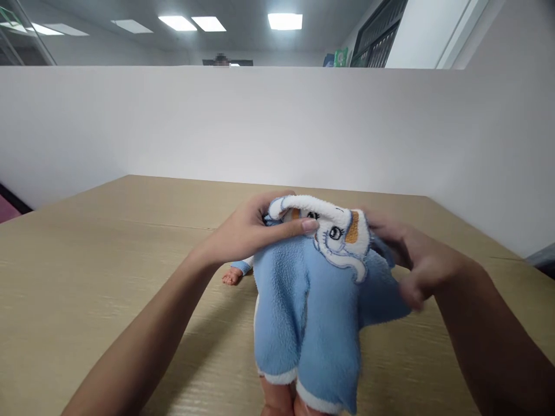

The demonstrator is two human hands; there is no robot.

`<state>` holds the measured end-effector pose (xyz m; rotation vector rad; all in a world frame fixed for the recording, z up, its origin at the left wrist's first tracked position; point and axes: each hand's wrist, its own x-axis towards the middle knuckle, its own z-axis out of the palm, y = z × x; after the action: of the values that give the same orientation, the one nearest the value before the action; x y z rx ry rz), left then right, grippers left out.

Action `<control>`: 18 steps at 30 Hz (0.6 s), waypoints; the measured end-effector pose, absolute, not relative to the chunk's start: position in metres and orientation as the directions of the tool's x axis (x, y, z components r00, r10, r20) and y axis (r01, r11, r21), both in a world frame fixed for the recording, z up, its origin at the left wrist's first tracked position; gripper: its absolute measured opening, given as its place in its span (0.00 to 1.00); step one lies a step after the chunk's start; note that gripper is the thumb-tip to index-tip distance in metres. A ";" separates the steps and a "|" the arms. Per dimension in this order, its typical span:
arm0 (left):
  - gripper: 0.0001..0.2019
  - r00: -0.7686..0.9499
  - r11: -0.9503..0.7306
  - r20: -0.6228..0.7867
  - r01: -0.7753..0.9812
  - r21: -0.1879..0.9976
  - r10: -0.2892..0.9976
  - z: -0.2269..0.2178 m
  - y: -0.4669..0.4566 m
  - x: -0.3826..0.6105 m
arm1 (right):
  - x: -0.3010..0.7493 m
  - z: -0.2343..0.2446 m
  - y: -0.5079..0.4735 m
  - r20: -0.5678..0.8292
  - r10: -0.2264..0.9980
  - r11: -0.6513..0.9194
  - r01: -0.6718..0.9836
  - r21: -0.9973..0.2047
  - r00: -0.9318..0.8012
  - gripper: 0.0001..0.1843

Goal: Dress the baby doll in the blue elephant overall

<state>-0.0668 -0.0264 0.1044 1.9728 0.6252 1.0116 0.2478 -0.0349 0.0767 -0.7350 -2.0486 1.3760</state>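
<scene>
A doll in a blue fleece outfit [280,306] is held before me, its bare legs [277,398] showing below the white-trimmed trouser hems. An elephant patch in white and orange [342,245] decorates the outfit's front. My left hand [247,228] grips the upper part of the clothing, thumb pressed across the patch and fingers behind it. On the other side, my right hand [422,257] is blurred, with its thumb apart and its fingers partly hidden behind the fabric. One doll hand [233,275] sticks out at the left from a blue cuff. The doll's head is hidden from view.
The doll is over a wide wooden table [130,231]. A white partition wall [269,127] rises behind the table's far edge. A dark object [544,260] is partly visible at the right edge.
</scene>
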 end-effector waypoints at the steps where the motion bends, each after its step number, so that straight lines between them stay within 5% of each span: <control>1: 0.13 0.551 -0.553 0.432 0.065 0.831 0.714 0.104 -0.026 -0.067 | 0.249 0.079 -0.036 0.080 0.721 0.317 0.225 -0.921 -0.689 0.62; 3: 0.14 0.548 -0.552 0.423 0.086 0.829 0.721 0.103 -0.024 -0.069 | 0.249 0.084 -0.038 -0.036 0.728 0.289 0.354 -0.890 -0.685 0.68; 5: 0.13 0.589 -0.521 0.375 0.094 0.848 0.716 0.103 -0.022 -0.072 | 0.246 0.086 -0.040 -0.062 0.701 0.241 0.317 -0.917 -0.711 0.54; 9: 0.22 0.780 -0.474 0.208 0.126 0.871 0.591 0.101 -0.018 -0.084 | 0.237 0.087 -0.043 0.199 0.720 0.231 -0.041 -0.972 -0.665 0.27; 12: 0.26 0.851 -0.520 0.171 0.134 0.843 0.496 0.096 -0.013 -0.091 | 0.231 0.087 -0.044 0.242 0.728 0.235 -0.098 -0.967 -0.642 0.32; 15: 0.24 0.828 -0.549 0.248 0.085 0.831 0.503 0.089 -0.007 -0.092 | 0.225 0.086 -0.045 0.075 0.685 0.211 0.099 -0.973 -0.725 0.42; 18: 0.20 0.733 -0.568 0.358 0.047 0.821 0.578 0.084 -0.005 -0.084 | 0.215 0.085 -0.050 -0.064 0.644 0.179 0.232 -0.956 -0.762 0.35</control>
<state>-0.0845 -0.0050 0.0844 2.0721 0.4717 0.7824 0.2145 -0.0501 0.0854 -0.8289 -2.1071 1.6086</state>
